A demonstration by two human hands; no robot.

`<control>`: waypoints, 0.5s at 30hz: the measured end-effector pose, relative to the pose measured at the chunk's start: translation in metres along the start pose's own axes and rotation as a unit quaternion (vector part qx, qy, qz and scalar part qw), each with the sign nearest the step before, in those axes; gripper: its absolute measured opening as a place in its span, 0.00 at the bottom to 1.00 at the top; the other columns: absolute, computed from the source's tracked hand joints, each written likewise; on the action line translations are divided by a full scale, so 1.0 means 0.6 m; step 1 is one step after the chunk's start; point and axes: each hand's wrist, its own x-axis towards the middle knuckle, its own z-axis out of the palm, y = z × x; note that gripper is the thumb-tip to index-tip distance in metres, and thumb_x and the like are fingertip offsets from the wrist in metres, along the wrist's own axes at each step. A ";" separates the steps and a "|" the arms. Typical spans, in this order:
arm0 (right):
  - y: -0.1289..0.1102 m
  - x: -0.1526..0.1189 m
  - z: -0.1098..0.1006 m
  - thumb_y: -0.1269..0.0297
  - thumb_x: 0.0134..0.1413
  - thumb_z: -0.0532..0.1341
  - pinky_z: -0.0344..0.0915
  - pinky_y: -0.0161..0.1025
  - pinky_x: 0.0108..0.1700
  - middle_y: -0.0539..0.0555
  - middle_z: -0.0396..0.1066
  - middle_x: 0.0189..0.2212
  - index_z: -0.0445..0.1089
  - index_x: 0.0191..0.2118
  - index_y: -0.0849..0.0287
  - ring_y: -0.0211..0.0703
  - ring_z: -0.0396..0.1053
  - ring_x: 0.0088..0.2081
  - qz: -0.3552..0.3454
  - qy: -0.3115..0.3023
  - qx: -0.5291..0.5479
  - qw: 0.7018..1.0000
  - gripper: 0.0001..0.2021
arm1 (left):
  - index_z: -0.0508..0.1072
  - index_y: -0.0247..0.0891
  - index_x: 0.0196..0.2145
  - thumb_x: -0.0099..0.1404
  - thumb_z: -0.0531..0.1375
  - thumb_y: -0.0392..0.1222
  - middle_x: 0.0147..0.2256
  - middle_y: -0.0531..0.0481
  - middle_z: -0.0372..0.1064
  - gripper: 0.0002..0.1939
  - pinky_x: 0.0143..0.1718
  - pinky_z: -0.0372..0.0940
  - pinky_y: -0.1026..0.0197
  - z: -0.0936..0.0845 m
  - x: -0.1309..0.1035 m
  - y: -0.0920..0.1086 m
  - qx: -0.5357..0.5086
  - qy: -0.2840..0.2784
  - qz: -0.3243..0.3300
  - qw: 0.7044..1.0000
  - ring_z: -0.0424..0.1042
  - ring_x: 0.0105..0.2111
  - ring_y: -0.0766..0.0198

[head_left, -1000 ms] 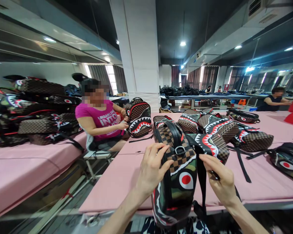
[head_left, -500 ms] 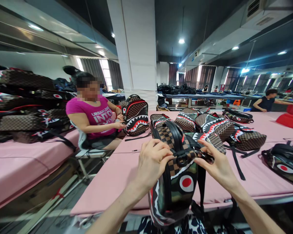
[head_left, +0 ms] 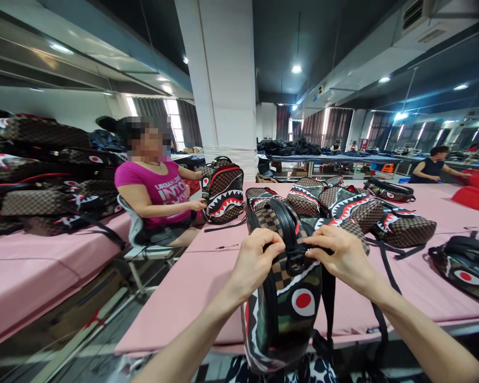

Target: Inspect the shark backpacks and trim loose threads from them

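a checkered and camouflage backpack (head_left: 299,298) is right in front of the person, upright at the near edge of the pink worktop (head_left: 183,308), its lower end hanging past that edge above a patterned cloth (head_left: 319,367). its shark eye, white around a red disc, faces the person. the left hand (head_left: 259,260) is at the top of the backpack, beside the black carry handle (head_left: 288,223); its grip has thumb and fingertips drawn together, but one cannot tell whether anything is caught between them. the right hand (head_left: 341,255) is on the other side of the handle, its grip pinching a black strap (head_left: 318,248) close to a dark ring (head_left: 296,262).

beyond the hands, a shark-mouth backpack (head_left: 345,205) lies among others on the worktop, and another eye-printed backpack (head_left: 465,271) lies near the right edge of the view. a thin dark item (head_left: 227,246), too small to identify, lies left of the hands. across the corner, a seated co-worker in a magenta shirt (head_left: 159,191) touches an upright checkered backpack (head_left: 225,194). to the left, a pile of backpacks (head_left: 51,202) covers a second pink surface (head_left: 43,271).
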 end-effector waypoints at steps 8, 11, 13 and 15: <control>-0.009 0.031 -0.012 0.65 0.50 0.63 0.59 0.34 0.34 0.49 0.71 0.29 0.76 0.35 0.51 0.39 0.66 0.33 0.020 -0.119 -0.024 0.992 0.06 | 0.68 0.37 0.22 0.56 0.54 0.38 0.26 0.51 0.66 0.08 0.35 0.57 0.61 0.006 0.000 0.002 -0.030 -0.009 -0.025 0.999 0.64 0.31 0.63; 0.001 0.025 -0.010 0.66 0.52 0.61 0.61 0.34 0.36 0.50 0.71 0.31 0.76 0.36 0.52 0.39 0.67 0.34 0.020 -0.108 0.028 0.994 0.06 | 0.68 0.37 0.24 0.58 0.54 0.41 0.25 0.52 0.66 0.08 0.32 0.60 0.62 -0.022 0.005 -0.006 -0.046 0.007 -0.037 0.998 0.65 0.28 0.64; 0.012 0.017 -0.011 0.66 0.52 0.61 0.61 0.34 0.36 0.50 0.71 0.32 0.75 0.37 0.52 0.38 0.67 0.34 0.030 -0.106 0.080 0.991 0.07 | 0.69 0.37 0.25 0.58 0.54 0.41 0.27 0.50 0.68 0.08 0.34 0.62 0.60 -0.065 0.004 -0.018 0.009 0.010 -0.037 0.999 0.67 0.30 0.63; 0.022 0.009 -0.013 0.65 0.53 0.61 0.62 0.33 0.35 0.50 0.70 0.32 0.74 0.38 0.53 0.38 0.67 0.34 0.040 -0.098 0.108 0.989 0.07 | 0.71 0.37 0.26 0.58 0.54 0.39 0.33 0.46 0.71 0.07 0.43 0.62 0.51 -0.116 0.000 -0.033 0.164 0.020 -0.034 0.986 0.69 0.38 0.54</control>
